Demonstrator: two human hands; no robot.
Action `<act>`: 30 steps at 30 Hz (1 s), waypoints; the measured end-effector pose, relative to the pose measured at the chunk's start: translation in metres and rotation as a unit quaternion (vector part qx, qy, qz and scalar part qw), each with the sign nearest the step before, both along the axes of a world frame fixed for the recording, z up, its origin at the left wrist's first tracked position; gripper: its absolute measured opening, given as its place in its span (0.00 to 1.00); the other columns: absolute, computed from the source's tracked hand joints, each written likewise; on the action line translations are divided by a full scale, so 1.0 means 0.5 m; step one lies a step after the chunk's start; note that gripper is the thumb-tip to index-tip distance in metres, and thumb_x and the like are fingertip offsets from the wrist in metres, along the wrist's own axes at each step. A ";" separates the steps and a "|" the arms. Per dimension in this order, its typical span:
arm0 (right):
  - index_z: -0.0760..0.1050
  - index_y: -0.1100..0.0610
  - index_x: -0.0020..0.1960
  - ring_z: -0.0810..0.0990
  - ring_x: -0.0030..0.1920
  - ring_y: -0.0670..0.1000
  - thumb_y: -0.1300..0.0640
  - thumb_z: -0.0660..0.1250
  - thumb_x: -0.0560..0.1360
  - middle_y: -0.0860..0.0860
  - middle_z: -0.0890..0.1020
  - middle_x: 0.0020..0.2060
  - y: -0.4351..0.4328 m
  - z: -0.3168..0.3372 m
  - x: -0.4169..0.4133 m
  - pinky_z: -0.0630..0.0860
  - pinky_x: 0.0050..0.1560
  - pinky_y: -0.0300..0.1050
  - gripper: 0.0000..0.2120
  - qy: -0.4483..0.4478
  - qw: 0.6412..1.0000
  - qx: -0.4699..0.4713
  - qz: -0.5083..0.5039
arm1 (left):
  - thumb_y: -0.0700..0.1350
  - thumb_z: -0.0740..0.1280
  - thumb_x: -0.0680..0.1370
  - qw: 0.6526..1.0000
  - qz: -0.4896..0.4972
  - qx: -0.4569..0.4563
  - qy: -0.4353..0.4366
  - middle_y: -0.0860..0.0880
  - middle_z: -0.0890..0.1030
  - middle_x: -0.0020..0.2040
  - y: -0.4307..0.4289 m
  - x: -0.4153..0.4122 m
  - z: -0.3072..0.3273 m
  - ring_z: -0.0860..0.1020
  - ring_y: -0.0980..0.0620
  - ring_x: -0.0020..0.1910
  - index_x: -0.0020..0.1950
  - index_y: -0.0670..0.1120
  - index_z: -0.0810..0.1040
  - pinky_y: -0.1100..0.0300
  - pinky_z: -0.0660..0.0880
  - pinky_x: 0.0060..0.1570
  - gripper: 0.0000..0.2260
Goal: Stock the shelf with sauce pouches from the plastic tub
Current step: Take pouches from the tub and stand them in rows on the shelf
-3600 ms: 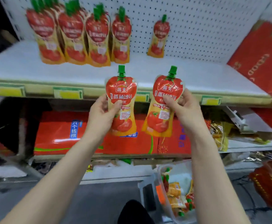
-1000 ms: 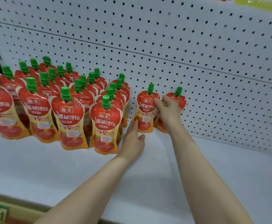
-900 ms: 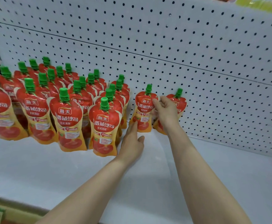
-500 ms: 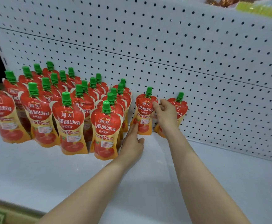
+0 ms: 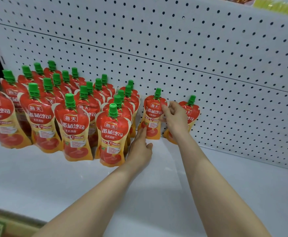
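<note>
— Where did the pouches stand?
— On the shelf [image 5: 157,194], against the pegboard [image 5: 191,57]. The right hand [image 5: 175,118] pinched the near pouch's [image 5: 152,120] upper edge; a second pouch [image 5: 192,112] stood just behind that grip.
— And the left hand [image 5: 140,147]?
— Fingers spread loose, tips touching the same pouch's base; the stocked rows [image 5: 67,113] stood just left of it.

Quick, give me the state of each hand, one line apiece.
Left hand: open, fingertips touching the lower edge of the nearer pouch, not gripping it.
Right hand: fingers pinching that same pouch's upper right edge; the far pouch stands behind it.
</note>
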State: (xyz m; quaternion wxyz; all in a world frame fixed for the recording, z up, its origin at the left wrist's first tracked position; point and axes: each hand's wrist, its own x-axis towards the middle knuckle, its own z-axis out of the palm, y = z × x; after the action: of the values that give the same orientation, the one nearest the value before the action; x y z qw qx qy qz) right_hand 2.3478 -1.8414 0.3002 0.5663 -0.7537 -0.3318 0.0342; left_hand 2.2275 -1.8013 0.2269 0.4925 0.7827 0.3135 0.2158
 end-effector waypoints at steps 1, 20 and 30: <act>0.73 0.58 0.47 0.83 0.39 0.53 0.52 0.64 0.80 0.56 0.82 0.38 -0.005 0.000 -0.002 0.81 0.47 0.62 0.10 -0.011 1.000 -0.004 -0.005 | 0.41 0.61 0.81 1.000 -0.002 0.003 0.000 0.53 0.55 0.79 -0.001 -0.002 0.000 0.60 0.51 0.76 0.79 0.52 0.52 0.52 0.61 0.74 0.30; 0.77 0.56 0.61 0.79 0.50 0.47 0.56 0.64 0.81 0.49 0.81 0.54 -0.597 -0.167 -0.500 0.73 0.53 0.36 0.11 -0.194 0.949 -0.107 -0.223 | 0.41 0.64 0.79 0.958 -0.219 -0.040 -0.179 0.53 0.83 0.51 -0.302 -0.415 0.003 0.81 0.55 0.53 0.57 0.53 0.78 0.56 0.77 0.56 0.11; 0.77 0.52 0.58 0.80 0.48 0.46 0.57 0.64 0.81 0.47 0.82 0.48 -0.928 -0.534 -0.760 0.78 0.49 0.50 0.07 0.097 0.914 -0.188 -0.346 | 0.40 0.67 0.78 0.937 -0.330 -0.094 0.070 0.54 0.80 0.55 -0.532 -0.584 -0.344 0.78 0.60 0.52 0.63 0.52 0.75 0.59 0.77 0.55 0.15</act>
State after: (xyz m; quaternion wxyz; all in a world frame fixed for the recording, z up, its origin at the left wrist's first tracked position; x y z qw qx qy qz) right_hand 1.9679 -2.3055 0.0333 0.4200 -0.9068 0.0188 -0.0296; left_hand 1.9354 -2.0671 0.0547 0.5840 0.8055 0.0903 -0.0442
